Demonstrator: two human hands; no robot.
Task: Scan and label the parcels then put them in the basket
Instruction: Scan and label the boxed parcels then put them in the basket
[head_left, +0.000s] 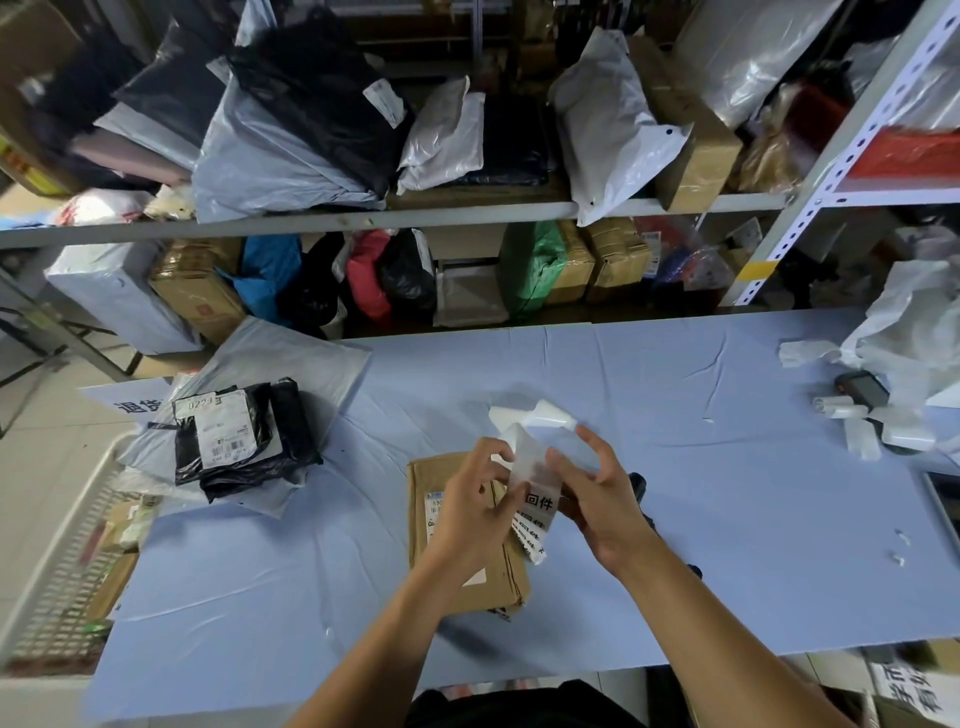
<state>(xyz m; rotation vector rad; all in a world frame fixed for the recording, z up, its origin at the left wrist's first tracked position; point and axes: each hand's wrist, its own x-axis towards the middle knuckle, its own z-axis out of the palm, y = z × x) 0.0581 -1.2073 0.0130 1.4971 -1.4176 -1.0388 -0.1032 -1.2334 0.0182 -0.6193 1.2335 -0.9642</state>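
1. Both hands are pinching the label strip (535, 499) mid-frame, left hand (470, 512) and right hand (605, 499) curled on opposite edges.
2. The brown parcel (511, 579) sits right underneath, long axis running up-down the frame, mostly under the left hand.
3. The basket (62, 571) is lower left.

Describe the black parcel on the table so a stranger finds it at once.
Start at the blue table and go to its left end. The black parcel lies there on grey mailers. It alone is black with a white label; the central parcel is brown.
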